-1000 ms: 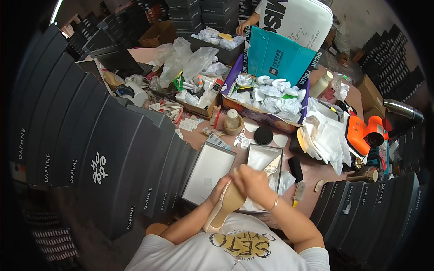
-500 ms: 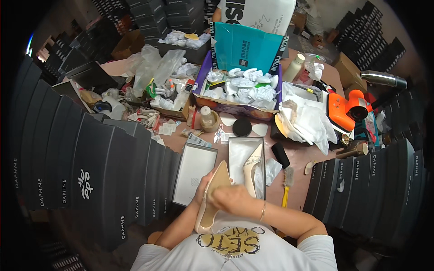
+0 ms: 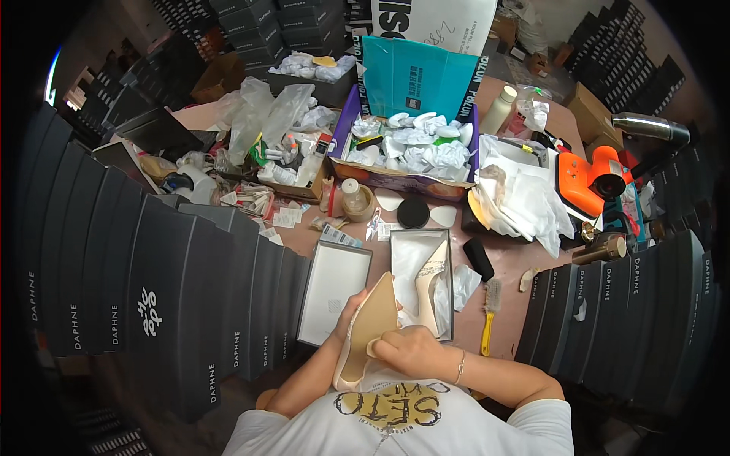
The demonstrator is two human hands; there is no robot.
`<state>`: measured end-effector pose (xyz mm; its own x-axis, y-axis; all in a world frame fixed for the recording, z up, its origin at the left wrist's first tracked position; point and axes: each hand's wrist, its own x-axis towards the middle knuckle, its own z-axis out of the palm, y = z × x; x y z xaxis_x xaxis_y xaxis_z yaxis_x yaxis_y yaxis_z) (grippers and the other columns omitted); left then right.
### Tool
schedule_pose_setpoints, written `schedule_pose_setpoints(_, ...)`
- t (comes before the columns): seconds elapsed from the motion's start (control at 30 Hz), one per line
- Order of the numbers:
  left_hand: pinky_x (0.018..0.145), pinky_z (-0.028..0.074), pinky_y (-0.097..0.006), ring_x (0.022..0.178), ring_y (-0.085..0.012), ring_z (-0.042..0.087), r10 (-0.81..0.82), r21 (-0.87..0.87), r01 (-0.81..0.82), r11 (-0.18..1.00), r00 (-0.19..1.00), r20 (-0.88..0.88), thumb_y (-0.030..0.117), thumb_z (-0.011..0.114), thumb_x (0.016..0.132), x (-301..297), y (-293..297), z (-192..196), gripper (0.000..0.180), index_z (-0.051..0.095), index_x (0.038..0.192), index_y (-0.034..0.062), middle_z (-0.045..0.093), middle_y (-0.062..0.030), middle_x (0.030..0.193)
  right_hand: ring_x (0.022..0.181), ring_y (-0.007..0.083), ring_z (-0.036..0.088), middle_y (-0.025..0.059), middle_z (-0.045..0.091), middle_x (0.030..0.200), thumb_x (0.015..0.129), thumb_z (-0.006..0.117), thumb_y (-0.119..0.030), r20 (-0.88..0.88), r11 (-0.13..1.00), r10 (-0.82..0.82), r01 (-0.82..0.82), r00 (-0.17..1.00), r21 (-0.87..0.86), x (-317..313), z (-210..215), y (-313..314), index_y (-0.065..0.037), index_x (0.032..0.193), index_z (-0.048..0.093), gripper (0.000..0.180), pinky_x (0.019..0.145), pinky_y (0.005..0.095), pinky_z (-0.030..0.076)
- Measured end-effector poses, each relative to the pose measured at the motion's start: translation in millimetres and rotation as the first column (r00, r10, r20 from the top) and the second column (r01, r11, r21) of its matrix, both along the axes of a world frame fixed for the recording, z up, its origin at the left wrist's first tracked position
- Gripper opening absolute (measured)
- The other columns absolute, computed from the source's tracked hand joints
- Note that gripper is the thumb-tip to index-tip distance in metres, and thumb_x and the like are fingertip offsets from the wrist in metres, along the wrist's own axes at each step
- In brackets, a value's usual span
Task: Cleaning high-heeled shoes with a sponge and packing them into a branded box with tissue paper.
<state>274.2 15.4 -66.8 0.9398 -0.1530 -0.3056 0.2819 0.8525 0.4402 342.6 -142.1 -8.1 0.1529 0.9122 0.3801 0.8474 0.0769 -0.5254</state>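
In my left hand [image 3: 347,313] is a pale pointed-toe high-heeled shoe [image 3: 369,327], held at its side with the tan sole turned up and the toe pointing away from me. Against the sole's right edge, near the middle, my right hand [image 3: 414,349] is closed in a pinch. A small pale bit shows at those fingertips, too little to name. Just beyond stands an open grey-edged shoebox [image 3: 401,242] with a matching high-heeled shoe [image 3: 430,285] and white paper in it. To its left lies the box lid [image 3: 333,292], pale inside face up.
Stacks of dark shoeboxes [image 3: 179,281] flank me on the left and on the right [image 3: 639,304]. A yellow-handled brush [image 3: 489,319] and a black brush-like block [image 3: 478,260] lie right of the shoebox. Farther back are a purple box [image 3: 403,181] of crumpled paper and an orange device [image 3: 582,182].
My right hand has slid down the sole toward the heel end and out to its right edge, uncovering more of the sole. My left hand keeps its hold. The whole view has shifted slightly.
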Motion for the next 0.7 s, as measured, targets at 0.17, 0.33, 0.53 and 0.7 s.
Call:
schedule_pose_setpoints(0.17, 0.076, 0.053, -0.037, 0.087, -0.0251, 0.063, 0.042, -0.016, -0.043, 0.999, 0.997, -0.069, 0.047, 0.034, 0.093, 4, 0, -1, 0.060, 0.034, 0.140, 0.0104, 0.059, -0.0173, 0.103, 0.050, 0.0223, 0.056, 0.0060, 0.050, 0.061, 0.082, 0.063, -0.021, -0.020, 0.986, -0.165, 0.165, 0.986, 0.006, 31, -5, 14, -0.010, 0.080, 0.050, 0.017, 0.043, 0.0347, 0.044)
schedule_pose_setpoints(0.33, 0.076, 0.053, -0.036, 0.085, -0.0250, 0.063, 0.063, 0.021, -0.061, 0.998, 0.993, -0.097, 0.048, 0.034, 0.093, 4, -1, 4, 0.061, 0.035, 0.139, 0.0091, 0.059, -0.0168, 0.103, 0.051, 0.0253, 0.057, 0.0077, 0.052, 0.062, 0.082, 0.062, -0.021, -0.014, 0.999, 0.053, -0.053, 0.998, 0.003, 6, 7, 9, -0.009, 0.079, 0.050, 0.017, 0.044, 0.0354, 0.045)
schedule_pose_setpoints(0.53, 0.081, 0.050, -0.031, 0.092, -0.0183, 0.060, 0.097, 0.042, -0.096, 0.995, 0.994, -0.046, 0.045, 0.033, 0.094, 7, 1, 5, 0.051, 0.047, 0.127, 0.0083, 0.061, -0.0120, 0.103, 0.055, 0.0251, 0.060, 0.0064, 0.054, 0.065, 0.077, 0.062, -0.019, 0.027, 0.999, 0.038, -0.038, 0.999, 0.005, 5, 2, 15, -0.009, 0.082, 0.049, 0.017, 0.045, 0.0351, 0.047)
schedule_pose_setpoints(0.7, 0.077, 0.051, -0.032, 0.088, -0.0193, 0.061, 0.050, 0.002, -0.050, 0.999, 0.999, -0.010, 0.046, 0.032, 0.093, 9, 3, -10, 0.055, 0.042, 0.132, 0.0082, 0.060, -0.0131, 0.102, 0.053, 0.0242, 0.059, 0.0057, 0.052, 0.064, 0.078, 0.061, -0.018, -0.067, 0.999, -0.043, 0.045, 0.997, 0.029, 4, -1, 22, -0.009, 0.080, 0.049, 0.016, 0.045, 0.0355, 0.047)
